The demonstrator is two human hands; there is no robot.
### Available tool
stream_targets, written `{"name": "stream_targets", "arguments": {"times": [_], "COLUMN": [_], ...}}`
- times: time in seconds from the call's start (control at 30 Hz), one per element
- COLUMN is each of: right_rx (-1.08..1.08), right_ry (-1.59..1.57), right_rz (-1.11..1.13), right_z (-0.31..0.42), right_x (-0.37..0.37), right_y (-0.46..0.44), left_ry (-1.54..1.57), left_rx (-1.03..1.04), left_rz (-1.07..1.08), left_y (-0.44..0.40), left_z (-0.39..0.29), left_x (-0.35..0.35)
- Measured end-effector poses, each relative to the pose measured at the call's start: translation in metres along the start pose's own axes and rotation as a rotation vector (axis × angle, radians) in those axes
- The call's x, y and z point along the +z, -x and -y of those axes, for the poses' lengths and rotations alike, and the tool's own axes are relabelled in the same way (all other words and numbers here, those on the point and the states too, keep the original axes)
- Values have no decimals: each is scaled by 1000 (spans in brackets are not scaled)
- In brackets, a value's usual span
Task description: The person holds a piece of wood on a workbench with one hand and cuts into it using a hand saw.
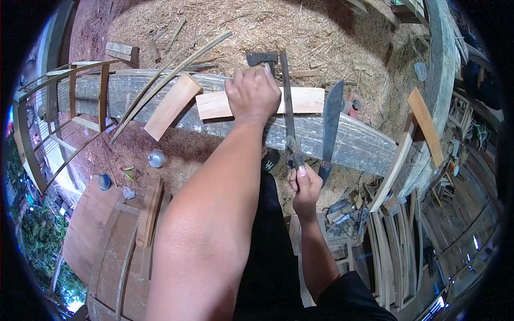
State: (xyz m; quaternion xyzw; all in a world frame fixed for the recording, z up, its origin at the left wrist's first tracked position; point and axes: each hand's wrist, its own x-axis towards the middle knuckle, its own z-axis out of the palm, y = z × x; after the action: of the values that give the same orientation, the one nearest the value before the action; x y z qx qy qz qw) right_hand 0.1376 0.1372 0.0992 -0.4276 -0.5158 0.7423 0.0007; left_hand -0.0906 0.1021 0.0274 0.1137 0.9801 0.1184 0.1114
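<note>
My left hand (252,93) presses down on a pale curved board (308,100) with its fingers curled over the far edge. The grip is partly hidden under the knuckles. Just beyond those fingers shows a dark hatchet head (261,58); its handle is mostly hidden. In my right hand (305,184) is the wrapped end of a long, narrow metal blade (287,101). It extends away from me across the board; teeth cannot be made out. Right of it a machete (332,120) lies across the weathered beam (358,140), its handle beside my right hand.
Another pale board (172,107) leans over the beam at left, with thin bent strips (160,83) beside it. A slatted wooden frame (103,96) stands far left. Shavings (214,21) cover the ground beyond. A clear bottle (156,158) and several curved wood pieces (393,251) are nearer me.
</note>
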Motion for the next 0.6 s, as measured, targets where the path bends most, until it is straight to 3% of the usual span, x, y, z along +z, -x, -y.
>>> {"name": "stream_targets", "arguments": {"times": [0.07,0.1,0.13,0.2,0.4,0.6], "right_rx": [-16,-162,-164,-11,-15,73], "right_ry": [92,174,170,214,294,250], "right_rz": [-50,-22,-24,-159,-155,-183], "right_z": [5,-26,-27,-16,24,52], "right_x": [-1,-14,-15,-13,23,28], "right_y": [18,36,53,74,14,20], "left_ry": [4,-23,-25,-45,-21,-79], "left_rx": [-5,1,4,28,19,71], "left_rz": [-22,-60,-61,-99,-131,-199], "left_y": [0,1,0,0,1,1], "left_z": [0,0,1,3,3,4], "left_x": [2,5,7,8,11,14]}}
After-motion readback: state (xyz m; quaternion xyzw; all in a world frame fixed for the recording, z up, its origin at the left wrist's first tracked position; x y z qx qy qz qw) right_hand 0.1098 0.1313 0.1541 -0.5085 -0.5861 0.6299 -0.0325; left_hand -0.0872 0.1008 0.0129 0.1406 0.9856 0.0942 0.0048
